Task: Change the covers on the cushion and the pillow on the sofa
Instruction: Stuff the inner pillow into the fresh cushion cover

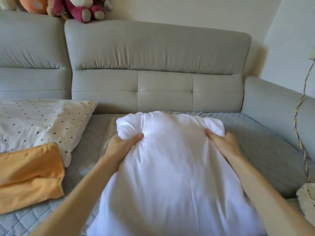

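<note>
Left hand [123,144] grips the far left corner of the plain white, soft, stuffed fabric pillow insert [170,176]. The thumb lies on top and the fingers curl round a bunched knob of fabric. Right hand [222,143] grips the far right corner in the same manner, with the thumb on top and the fingers wrapped round the gathered fabric. Both forearms run along the long sides of the pillow insert.

The pillow insert lies lengthwise on the seat of the pale grey-green upholstered sofa [158,65], resting on the blue-grey quilted seat mat [265,147]. Its far end is near the backrest but apart from it.

To the left, a white rectangular pillow with small dark dots [39,123] lies flat on the seat, near the backrest. A crumpled orange fabric cover [29,176] lies in front of the dotted pillow and overlaps its near edge. Both are apart from the pillow insert.

At the right edge, a yellow-and-blue braided cord [300,138] hangs down in front of the sofa arm. Below it lies a piece of cream fabric with dark dots [306,198]; what it is cannot be told. A magenta plush toy [85,9] and an orange plush toy [32,4] sit on top of the backrest.
</note>
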